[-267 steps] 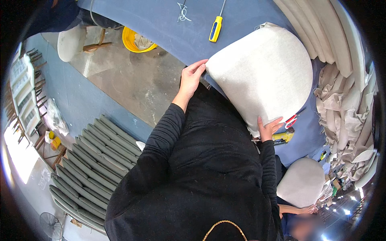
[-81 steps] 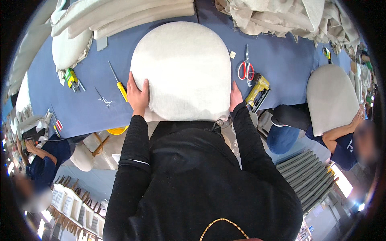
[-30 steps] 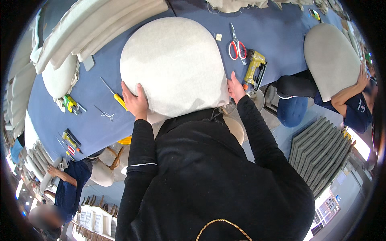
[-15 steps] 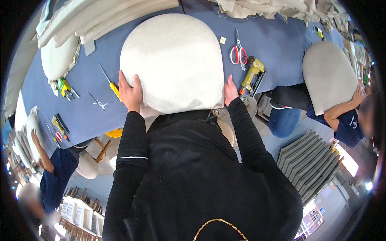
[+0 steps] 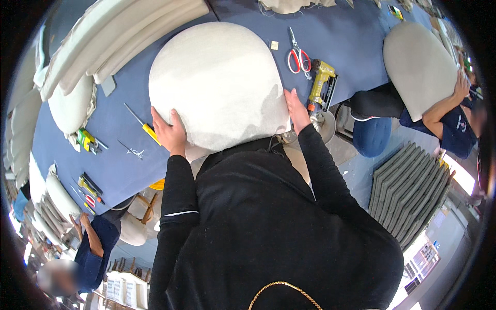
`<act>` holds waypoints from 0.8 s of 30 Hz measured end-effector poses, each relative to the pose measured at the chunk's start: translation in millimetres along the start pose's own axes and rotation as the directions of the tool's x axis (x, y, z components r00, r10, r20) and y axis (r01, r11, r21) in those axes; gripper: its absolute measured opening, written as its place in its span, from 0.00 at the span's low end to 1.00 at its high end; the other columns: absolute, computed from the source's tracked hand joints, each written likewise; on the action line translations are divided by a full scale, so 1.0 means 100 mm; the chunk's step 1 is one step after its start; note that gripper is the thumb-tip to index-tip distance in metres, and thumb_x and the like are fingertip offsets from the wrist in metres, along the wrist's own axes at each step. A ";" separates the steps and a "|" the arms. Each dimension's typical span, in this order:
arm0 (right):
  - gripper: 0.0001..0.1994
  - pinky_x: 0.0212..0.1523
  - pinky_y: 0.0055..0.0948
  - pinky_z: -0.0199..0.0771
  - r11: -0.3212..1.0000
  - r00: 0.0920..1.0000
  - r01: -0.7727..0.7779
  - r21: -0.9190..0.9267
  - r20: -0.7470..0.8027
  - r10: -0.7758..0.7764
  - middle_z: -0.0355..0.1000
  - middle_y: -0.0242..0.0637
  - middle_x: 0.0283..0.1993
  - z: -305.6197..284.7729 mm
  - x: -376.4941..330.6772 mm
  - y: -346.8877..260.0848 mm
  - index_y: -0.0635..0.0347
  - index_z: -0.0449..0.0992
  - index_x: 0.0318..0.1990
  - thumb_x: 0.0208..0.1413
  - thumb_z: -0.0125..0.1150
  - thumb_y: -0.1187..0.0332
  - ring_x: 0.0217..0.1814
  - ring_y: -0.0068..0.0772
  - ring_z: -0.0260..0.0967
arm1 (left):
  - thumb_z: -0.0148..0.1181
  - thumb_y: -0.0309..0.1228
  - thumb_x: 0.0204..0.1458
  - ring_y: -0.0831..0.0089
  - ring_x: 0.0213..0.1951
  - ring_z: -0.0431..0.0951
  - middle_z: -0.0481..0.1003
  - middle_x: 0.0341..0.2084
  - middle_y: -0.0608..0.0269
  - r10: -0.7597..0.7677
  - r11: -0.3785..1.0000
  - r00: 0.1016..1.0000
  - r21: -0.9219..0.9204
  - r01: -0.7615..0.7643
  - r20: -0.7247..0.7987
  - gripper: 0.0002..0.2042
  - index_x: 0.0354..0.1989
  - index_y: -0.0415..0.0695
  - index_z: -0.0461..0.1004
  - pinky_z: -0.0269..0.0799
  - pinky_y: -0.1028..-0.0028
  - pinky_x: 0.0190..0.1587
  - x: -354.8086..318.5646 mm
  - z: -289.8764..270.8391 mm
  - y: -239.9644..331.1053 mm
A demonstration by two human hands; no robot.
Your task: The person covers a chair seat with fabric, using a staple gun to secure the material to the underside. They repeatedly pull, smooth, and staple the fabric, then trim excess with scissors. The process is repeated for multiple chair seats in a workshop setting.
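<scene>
2 hands flank the pale cushion (image 5: 217, 77), 1 at each side. It lies at the near edge of the table (image 5: 356, 31), rounded end away from me and straighter end close against my middle. I take that closeness as a way to keep it within easy reach and let my body back it up.

My left hand (image 5: 170, 133) is spread, the thumb apart from the fingers and resting at the cushion's left edge; it touches without clenching. My right hand (image 5: 297, 111) has its fingers nearly straight, laid along the right edge. What the undersides of my fingers do is hidden. Pressing from 2 opposite sides probably steadies the cushion and leaves its top uncovered.

The tools sit outside the cushion's outline, which seems sensible: nothing there blocks it. The screwdriver (image 5: 151, 134) has its yellow handle toward me, just beside my left hand, and I judge that handy for grabbing. Past my right hand lie the staple gun (image 5: 321, 85) and, farther off, the red-handled scissors (image 5: 298, 62), loops nearer me than the blades. Long padded pieces (image 5: 129, 36) lie together beyond the cushion at upper left, perhaps to save working room.
</scene>
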State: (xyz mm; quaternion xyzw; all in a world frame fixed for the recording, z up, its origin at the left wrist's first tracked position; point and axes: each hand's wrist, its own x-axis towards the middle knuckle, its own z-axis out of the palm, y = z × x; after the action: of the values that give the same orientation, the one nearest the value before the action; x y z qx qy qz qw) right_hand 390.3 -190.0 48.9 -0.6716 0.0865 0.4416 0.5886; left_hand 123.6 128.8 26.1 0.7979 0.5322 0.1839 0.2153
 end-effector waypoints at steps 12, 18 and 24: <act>0.50 0.82 0.35 0.52 0.948 0.956 -0.265 0.175 0.180 0.233 0.62 0.46 0.83 -0.16 0.51 -0.04 0.69 0.55 0.83 0.74 0.38 0.29 0.83 0.41 0.60 | 0.60 0.50 0.68 0.40 0.69 0.72 0.71 0.69 0.36 0.012 0.998 1.000 0.058 -0.010 -0.022 0.39 0.80 0.39 0.59 0.67 0.51 0.71 0.00 0.04 0.03; 0.50 0.80 0.36 0.56 0.923 0.945 -0.310 0.227 0.178 0.273 0.66 0.47 0.81 0.00 0.59 -0.13 0.70 0.61 0.80 0.73 0.40 0.28 0.80 0.43 0.64 | 0.59 0.50 0.68 0.41 0.69 0.72 0.72 0.69 0.37 0.008 0.998 1.000 0.056 -0.007 -0.017 0.39 0.80 0.39 0.59 0.66 0.52 0.71 0.02 0.04 0.01; 0.50 0.77 0.38 0.60 0.886 0.925 -0.377 0.271 0.150 0.348 0.70 0.51 0.77 0.01 0.67 -0.13 0.72 0.66 0.77 0.72 0.37 0.27 0.74 0.46 0.69 | 0.59 0.50 0.68 0.41 0.69 0.72 0.71 0.69 0.38 0.007 1.000 1.000 0.025 -0.007 -0.009 0.39 0.80 0.40 0.59 0.66 0.52 0.71 0.02 0.02 -0.01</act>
State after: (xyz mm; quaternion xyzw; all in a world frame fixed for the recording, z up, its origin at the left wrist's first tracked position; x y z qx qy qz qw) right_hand 437.8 -158.8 11.7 -0.5260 0.2468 0.5580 0.5925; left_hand 124.8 130.4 23.7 0.8016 0.5325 0.1819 0.2021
